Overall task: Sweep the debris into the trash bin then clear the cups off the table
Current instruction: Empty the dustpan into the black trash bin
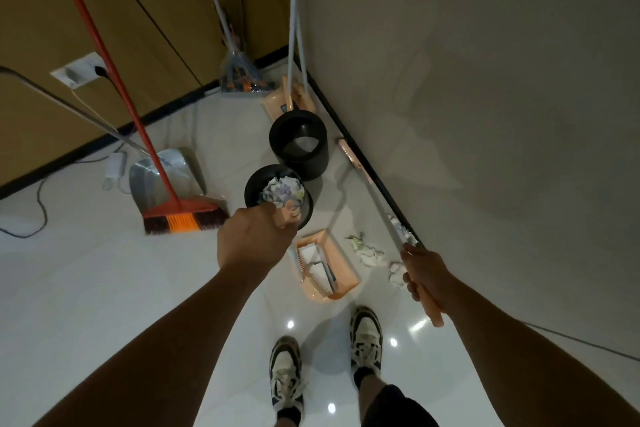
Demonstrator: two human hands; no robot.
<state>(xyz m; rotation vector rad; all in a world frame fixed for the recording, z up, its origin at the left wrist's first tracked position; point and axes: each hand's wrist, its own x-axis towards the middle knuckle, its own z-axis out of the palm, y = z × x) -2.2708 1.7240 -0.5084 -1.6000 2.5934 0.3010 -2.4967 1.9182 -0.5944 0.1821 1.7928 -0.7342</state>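
Gripping a peach handle, the left hand (254, 239) is curling closed just before the paper-filled trash bin (278, 196); the right hand (427, 276) is clasping the broom handle (381, 204), crumpled debris (369, 251) lying on the floor just left of it.

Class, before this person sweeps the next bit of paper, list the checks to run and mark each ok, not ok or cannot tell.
1. Right hand grips the broom handle: ok.
2. Left hand holds the dustpan's handle: ok.
3. Peach dustpan sits on the floor beside the crumpled paper: ok.
4. Debris all collected: not ok, paper lies by the wall.
5. Nearer black bin has room: cannot tell, paper reaches its rim.
6. Farther black bin has room: ok.
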